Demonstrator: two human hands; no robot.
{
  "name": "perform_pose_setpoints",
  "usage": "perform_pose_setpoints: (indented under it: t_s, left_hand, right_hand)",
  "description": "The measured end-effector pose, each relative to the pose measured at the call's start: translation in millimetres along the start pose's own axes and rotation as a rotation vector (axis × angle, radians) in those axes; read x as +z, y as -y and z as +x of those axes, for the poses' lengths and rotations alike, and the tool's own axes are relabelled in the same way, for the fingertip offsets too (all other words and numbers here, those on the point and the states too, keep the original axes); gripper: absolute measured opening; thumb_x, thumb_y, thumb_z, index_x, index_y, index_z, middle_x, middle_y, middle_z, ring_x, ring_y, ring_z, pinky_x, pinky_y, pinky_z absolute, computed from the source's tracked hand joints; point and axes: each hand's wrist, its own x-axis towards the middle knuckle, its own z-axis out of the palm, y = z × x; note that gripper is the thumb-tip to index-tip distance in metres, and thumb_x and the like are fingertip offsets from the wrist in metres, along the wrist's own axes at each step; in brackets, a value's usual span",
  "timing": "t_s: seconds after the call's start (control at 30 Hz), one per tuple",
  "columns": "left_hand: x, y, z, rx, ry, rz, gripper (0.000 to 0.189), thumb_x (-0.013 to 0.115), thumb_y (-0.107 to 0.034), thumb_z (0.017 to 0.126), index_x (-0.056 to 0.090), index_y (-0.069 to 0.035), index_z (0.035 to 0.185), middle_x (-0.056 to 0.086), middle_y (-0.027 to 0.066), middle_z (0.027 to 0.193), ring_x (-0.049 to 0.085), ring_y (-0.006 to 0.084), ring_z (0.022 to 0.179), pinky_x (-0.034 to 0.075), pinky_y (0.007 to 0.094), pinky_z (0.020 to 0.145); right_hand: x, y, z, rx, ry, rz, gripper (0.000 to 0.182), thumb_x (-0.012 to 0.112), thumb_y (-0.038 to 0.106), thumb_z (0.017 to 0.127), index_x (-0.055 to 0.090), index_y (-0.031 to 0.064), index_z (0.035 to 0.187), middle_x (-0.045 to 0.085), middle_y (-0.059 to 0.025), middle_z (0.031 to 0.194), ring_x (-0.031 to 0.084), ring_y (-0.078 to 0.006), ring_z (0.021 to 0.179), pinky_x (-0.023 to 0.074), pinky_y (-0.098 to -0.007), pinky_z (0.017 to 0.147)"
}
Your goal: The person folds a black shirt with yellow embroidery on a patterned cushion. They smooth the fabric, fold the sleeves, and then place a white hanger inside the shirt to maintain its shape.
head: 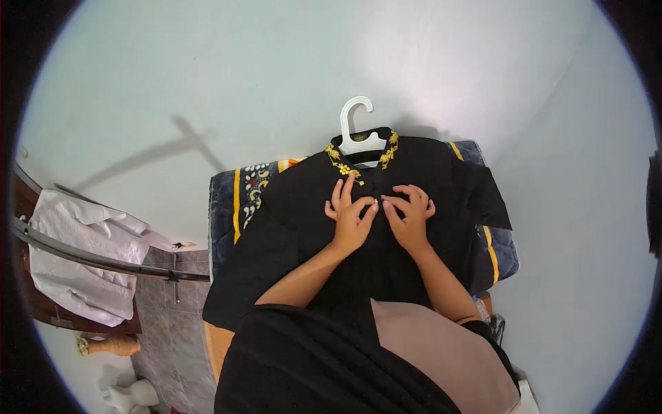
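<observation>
A black shirt (320, 248) with yellow floral embroidery on its collar (391, 147) lies spread out in front of me, front side up. Inside its neck sits a white plastic hanger (357, 142), the hook pointing away from me. Just below the collar, my left hand (354, 215) pinches a small shiny button (376, 201) between thumb and index finger. My right hand (411, 209) is close beside it, thumb and index finger pinched at the edge of the front opening. The fabric between those fingertips is too dark to make out clearly.
Under the shirt is a dark patterned quilted blanket (222, 207) on a wooden table (220, 344). A pale wall (289, 77) stands behind it. To the left, a white garment (88, 253) hangs by a curved metal rail (103, 259). A vase (111, 345) and white mannequin (134, 396) are lower left.
</observation>
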Motion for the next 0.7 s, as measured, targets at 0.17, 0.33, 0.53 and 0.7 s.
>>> perform_pose_setpoints:
  t_s: [0.17, 0.33, 0.53, 0.7]
  left_hand:
    - [0, 4, 0, 0.039, -0.019, -0.031, 0.007, 0.061, -0.019, 0.084, 0.065, -0.013, 0.088, 0.021, 0.0128, 0.150, 0.009, 0.0381, 0.137, 0.004, 0.0659, 0.097]
    - [-1, 5, 1, 0.008, 0.020, -0.043, 0.009, 0.061, -0.018, 0.084, 0.065, -0.011, 0.088, 0.017, 0.0129, 0.152, 0.009, 0.0386, 0.137, 0.002, 0.0652, 0.097]
    - [0, 3, 0, -0.009, 0.018, -0.052, 0.019, 0.062, -0.028, 0.085, 0.065, -0.009, 0.084, 0.017, 0.0158, 0.152, 0.008, 0.0388, 0.137, 0.000, 0.0648, 0.097]
    - [-3, -3, 2, -0.083, 0.043, -0.024, 0.027, 0.062, -0.034, 0.085, 0.063, -0.008, 0.081, 0.015, 0.0156, 0.152, 0.006, 0.0373, 0.138, -0.001, 0.0616, 0.100]
  right_hand:
    - [-4, 2, 1, 0.000, 0.024, -0.002, 0.016, 0.067, 0.027, 0.081, 0.071, 0.0184, 0.094, 0.051, -0.0007, 0.120, 0.031, -0.0252, 0.126, 0.0077, -0.0591, 0.102]
    - [-3, -1, 1, -0.042, 0.023, 0.028, 0.015, 0.069, 0.026, 0.080, 0.070, 0.0178, 0.093, 0.051, -0.0003, 0.119, 0.032, -0.0245, 0.126, 0.0089, -0.0592, 0.101]
    - [-1, -1, 0, -0.110, -0.021, -0.046, 0.015, 0.071, 0.022, 0.077, 0.070, 0.0166, 0.091, 0.052, -0.0003, 0.117, 0.035, -0.0247, 0.124, 0.0124, -0.0597, 0.099]
    - [3, 0, -2, -0.180, -0.054, -0.121, 0.017, 0.072, 0.021, 0.075, 0.069, 0.0163, 0.091, 0.052, -0.0007, 0.116, 0.037, -0.0250, 0.123, 0.0130, -0.0604, 0.098]
